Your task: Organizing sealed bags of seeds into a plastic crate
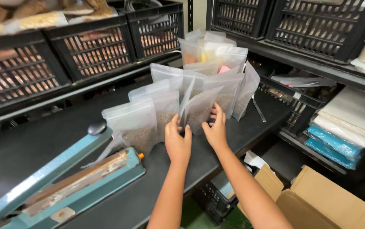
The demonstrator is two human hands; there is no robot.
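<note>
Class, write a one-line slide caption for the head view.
Two hands steady standing clear pouches beside a teal heat sealer.

Frosted stand-up pouches (199, 108) holding brown grain are standing clustered along the counter's (29, 148) far right edge. Flat white and blue packets (339, 135) are lying stacked on a lower shelf at right. Bagged goods (34, 19) are filling the upper-left crate (17, 76).
</note>
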